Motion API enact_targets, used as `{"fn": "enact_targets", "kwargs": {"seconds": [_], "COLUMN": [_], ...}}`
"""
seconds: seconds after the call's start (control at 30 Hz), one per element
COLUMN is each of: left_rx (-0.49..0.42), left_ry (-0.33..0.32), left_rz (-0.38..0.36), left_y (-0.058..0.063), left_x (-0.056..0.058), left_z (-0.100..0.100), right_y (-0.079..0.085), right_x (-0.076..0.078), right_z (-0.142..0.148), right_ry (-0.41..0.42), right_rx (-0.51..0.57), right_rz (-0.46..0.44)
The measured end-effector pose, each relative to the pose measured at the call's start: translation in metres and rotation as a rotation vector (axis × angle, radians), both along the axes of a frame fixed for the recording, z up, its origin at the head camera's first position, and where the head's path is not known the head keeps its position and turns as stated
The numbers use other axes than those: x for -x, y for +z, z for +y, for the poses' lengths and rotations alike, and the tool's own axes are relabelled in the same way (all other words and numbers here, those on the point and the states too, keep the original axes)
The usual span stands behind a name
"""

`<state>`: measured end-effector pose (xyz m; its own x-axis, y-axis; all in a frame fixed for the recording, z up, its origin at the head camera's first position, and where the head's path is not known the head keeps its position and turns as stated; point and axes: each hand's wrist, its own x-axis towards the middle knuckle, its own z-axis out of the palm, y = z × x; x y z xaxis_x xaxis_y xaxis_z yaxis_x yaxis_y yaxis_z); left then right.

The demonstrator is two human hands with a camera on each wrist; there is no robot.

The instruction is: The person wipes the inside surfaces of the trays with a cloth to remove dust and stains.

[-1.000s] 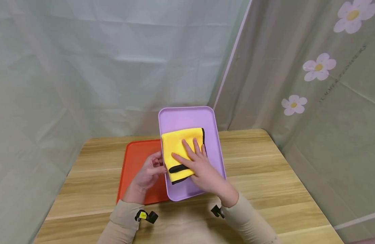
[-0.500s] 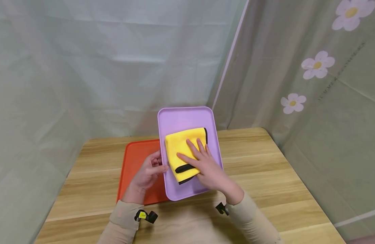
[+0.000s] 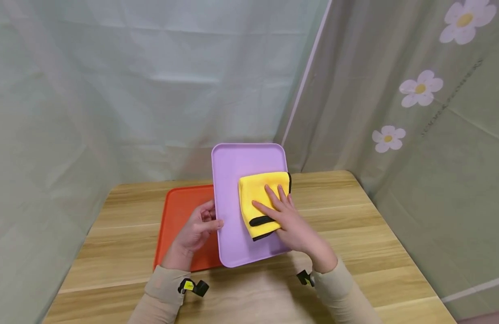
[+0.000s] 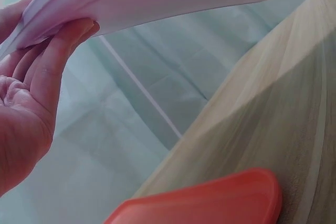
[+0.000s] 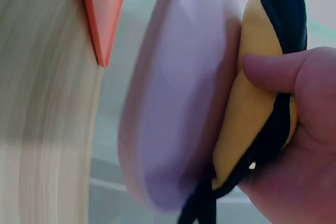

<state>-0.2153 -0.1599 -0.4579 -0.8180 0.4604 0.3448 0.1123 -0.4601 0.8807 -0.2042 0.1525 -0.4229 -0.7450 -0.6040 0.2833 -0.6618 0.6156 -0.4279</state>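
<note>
A purple tray (image 3: 229, 198), rectangular with a low rim, is held up and tilted above the table. My left hand (image 3: 197, 227) grips its left edge, thumb over the rim and fingers behind, touching the underside (image 4: 142, 3) in the left wrist view. On the tray's right half lies a folded yellow cloth (image 3: 253, 189) with black edging. My right hand (image 3: 296, 227) rests on this cloth with straight, spread fingers, pressing it against the tray. In the right wrist view, the thumb (image 5: 273, 72) lies along the bunched cloth (image 5: 254, 98).
A red tray (image 3: 178, 213) lies on the wooden table (image 3: 355, 234), partly behind the purple tray. Pale curtains (image 3: 172, 81) surround the table at the back and sides, with white flowers (image 3: 421, 88) on the right one. Wrist cameras (image 3: 194, 286) sit on both sleeves.
My right hand has slid the yellow cloth rightward across the purple tray, from its left side to its right edge. The left hand keeps its grip, with the tray nearly in place.
</note>
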Motion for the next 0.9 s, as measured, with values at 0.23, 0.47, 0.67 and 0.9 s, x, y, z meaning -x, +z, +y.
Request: {"fn": "enact_targets", "kwargs": {"seconds": [0.23, 0.47, 0.67, 0.9], "left_rx": [-0.002, 0.004, -0.015, -0.022], "left_ry": [0.017, 0.042, 0.019, 0.024], "left_rz": [-0.01, -0.016, -0.032, -0.04], "left_y": [0.001, -0.001, -0.001, 0.001], "left_x": [0.0, 0.001, 0.0, -0.001], "left_z": [0.001, 0.0, -0.002, -0.003], "right_y": [0.0, 0.001, 0.003, 0.007], "right_x": [-0.012, -0.019, -0.025, -0.03], "right_z": [-0.02, -0.038, -0.051, -0.06], "right_ry": [-0.016, 0.002, 0.02, 0.039], "right_rx": [-0.004, -0.019, -0.059, -0.115], "right_rz": [-0.051, -0.031, -0.001, 0.051]}}
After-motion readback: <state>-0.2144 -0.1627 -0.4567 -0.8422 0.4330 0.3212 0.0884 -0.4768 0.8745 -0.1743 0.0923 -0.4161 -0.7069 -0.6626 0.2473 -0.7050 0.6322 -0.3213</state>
